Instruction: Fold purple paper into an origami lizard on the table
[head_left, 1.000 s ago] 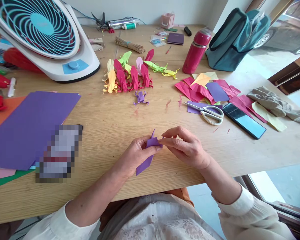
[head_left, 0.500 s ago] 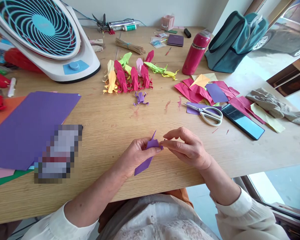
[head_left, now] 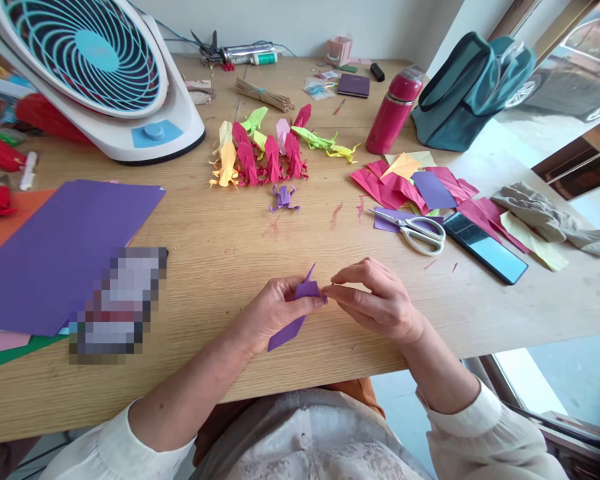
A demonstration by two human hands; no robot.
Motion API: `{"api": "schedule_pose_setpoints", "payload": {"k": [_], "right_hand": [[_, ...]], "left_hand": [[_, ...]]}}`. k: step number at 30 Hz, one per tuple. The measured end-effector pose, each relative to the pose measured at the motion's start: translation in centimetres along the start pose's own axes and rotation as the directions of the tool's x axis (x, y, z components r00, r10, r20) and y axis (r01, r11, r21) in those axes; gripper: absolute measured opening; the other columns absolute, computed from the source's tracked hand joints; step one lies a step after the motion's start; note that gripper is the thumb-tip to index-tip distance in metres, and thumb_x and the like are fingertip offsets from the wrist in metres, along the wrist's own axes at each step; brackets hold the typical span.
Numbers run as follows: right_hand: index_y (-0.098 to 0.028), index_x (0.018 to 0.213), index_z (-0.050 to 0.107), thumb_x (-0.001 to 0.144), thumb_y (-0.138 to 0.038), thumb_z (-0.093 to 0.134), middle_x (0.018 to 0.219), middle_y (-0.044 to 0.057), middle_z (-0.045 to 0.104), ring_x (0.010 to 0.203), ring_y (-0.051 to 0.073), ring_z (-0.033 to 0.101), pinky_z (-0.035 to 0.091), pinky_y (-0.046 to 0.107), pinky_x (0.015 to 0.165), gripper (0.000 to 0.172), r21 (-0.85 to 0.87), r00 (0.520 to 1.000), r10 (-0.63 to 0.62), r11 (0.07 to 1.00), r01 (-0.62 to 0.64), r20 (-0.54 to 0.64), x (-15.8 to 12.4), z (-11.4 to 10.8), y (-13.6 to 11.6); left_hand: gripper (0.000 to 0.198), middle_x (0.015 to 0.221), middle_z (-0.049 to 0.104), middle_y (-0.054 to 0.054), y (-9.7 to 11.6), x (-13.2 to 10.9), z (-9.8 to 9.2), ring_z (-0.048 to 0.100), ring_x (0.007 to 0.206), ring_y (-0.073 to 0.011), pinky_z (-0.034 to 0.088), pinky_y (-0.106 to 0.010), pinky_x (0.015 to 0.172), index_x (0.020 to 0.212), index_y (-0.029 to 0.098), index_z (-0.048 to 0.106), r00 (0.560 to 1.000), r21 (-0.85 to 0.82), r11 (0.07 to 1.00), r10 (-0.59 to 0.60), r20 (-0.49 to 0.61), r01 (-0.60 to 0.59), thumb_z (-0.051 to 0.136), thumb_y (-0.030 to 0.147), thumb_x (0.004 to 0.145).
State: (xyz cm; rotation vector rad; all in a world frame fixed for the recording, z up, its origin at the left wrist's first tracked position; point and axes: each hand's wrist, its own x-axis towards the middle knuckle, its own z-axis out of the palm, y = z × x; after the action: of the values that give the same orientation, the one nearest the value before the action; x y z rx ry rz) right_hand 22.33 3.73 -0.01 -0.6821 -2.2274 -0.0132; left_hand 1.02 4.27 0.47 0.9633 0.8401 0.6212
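My left hand point(head_left: 273, 307) is closed around a folded purple paper point(head_left: 287, 333), thumb on top, just above the table's front part. A thin point of the paper sticks up past the fingers, and a wide flap hangs below the thumb. At the paper's small right end, the fingers of my right hand point(head_left: 380, 300) pinch together; they partly hide that tip. Beyond my hands sits a finished purple paper frog point(head_left: 283, 197). Behind it stand several folded paper frogs in red point(head_left: 273, 159), orange point(head_left: 227, 164), green and pink.
On the left lie purple sheets point(head_left: 75, 253), a blurred-out object point(head_left: 123, 300) and a fan point(head_left: 145, 133). To the right are scissors point(head_left: 425, 237), a phone point(head_left: 487, 247), loose coloured papers point(head_left: 433, 189), a grey cloth point(head_left: 550, 210), a red bottle point(head_left: 393, 113) and a teal bag point(head_left: 453, 100).
The view has shifted slightly. My right fingertips have closed in a little at the paper's right tip; my left hand keeps its hold.
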Motion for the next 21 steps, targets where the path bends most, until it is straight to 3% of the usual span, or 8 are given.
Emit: {"api": "schedule_pose_setpoints", "payload": {"k": [4,9,15,21], "right_hand": [[-0.022,0.107,0.065,0.088,-0.005,0.062,0.093,0.007,0.066,0.078,0.017,0.063,0.050,0.034,0.066,0.025,0.039,0.998,0.056,0.998,-0.056,0.003,0.3,0.1,-0.4],[-0.020,0.099,0.065,0.089,-0.005,0.059,0.089,0.006,0.063,0.076,0.016,0.062,0.050,0.030,0.064,0.020,0.171,0.969,0.247,0.954,-0.245,0.011,0.8,0.6,-1.2],[-0.020,0.104,0.066,0.092,-0.007,0.057,0.094,0.006,0.064,0.083,0.016,0.064,0.052,0.030,0.072,0.020,0.286,0.923,0.379,0.879,-0.381,0.064,0.9,0.9,-1.7],[-0.020,0.096,0.065,0.091,-0.011,0.061,0.088,0.005,0.062,0.079,0.016,0.062,0.051,0.030,0.068,0.011,0.274,0.910,0.414,0.872,-0.406,0.033,0.6,1.2,-2.0]], "left_hand": [[0.022,0.064,0.050,0.006,-0.3,-0.1,0.0,0.041,0.061,-0.0077,0.033,-0.021,0.060,0.074,0.016,0.065,0.998,0.095,0.993,0.066,-0.016,-0.064,0.077,0.034,0.076],[0.020,0.063,0.045,0.006,-0.1,-0.3,0.2,0.039,0.060,-0.0082,0.033,-0.021,0.057,0.072,0.016,0.060,0.963,0.380,0.907,0.242,-0.114,-0.183,0.069,0.031,0.081],[0.012,0.066,0.052,0.004,0.2,-0.3,0.8,0.046,0.062,-0.0089,0.037,-0.020,0.059,0.071,0.017,0.061,0.871,0.593,0.754,0.461,-0.170,-0.283,0.063,0.019,0.083],[0.013,0.069,0.055,0.003,-0.4,-0.4,1.0,0.051,0.064,-0.0095,0.041,-0.021,0.064,0.072,0.017,0.061,0.762,0.747,0.560,0.638,-0.113,-0.358,0.061,0.010,0.083]]}}
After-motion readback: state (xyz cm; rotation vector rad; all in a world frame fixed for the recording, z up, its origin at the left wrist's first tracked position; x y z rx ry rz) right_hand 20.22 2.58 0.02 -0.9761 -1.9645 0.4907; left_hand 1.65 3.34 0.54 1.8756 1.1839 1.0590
